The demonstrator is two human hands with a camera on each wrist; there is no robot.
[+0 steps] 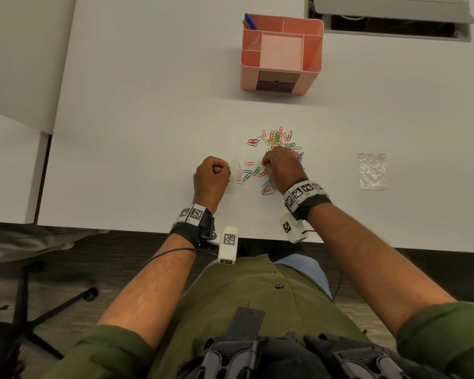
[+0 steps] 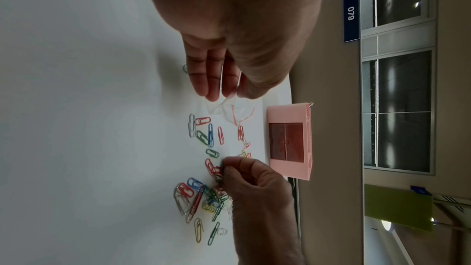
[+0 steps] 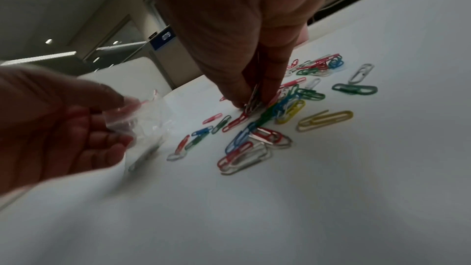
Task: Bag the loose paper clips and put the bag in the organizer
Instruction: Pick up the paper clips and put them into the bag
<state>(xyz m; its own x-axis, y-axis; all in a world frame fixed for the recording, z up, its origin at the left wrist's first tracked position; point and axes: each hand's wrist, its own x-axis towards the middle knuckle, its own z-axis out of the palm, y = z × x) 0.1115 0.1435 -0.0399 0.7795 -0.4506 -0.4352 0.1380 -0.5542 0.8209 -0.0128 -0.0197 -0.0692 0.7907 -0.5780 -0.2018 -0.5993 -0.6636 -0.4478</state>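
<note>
Coloured paper clips (image 1: 278, 138) lie scattered on the white table (image 1: 148, 132), seen close up in the wrist views (image 2: 203, 198) (image 3: 326, 118). My left hand (image 1: 225, 169) pinches a small clear zip bag (image 1: 236, 170) with a red strip, its mouth toward the clips (image 2: 229, 112) (image 3: 145, 120). My right hand (image 1: 268, 165) is down on the pile, thumb and fingers pinching a few clips (image 3: 252, 98). The pink organizer (image 1: 309, 75) stands farther back on the table.
A second clear zip bag (image 1: 372, 171) lies flat to the right of the clips. Blue pens (image 1: 249, 21) stand in the organizer's back left compartment. The table's front edge runs just below my wrists. A chair base (image 1: 39, 310) is on the floor at left.
</note>
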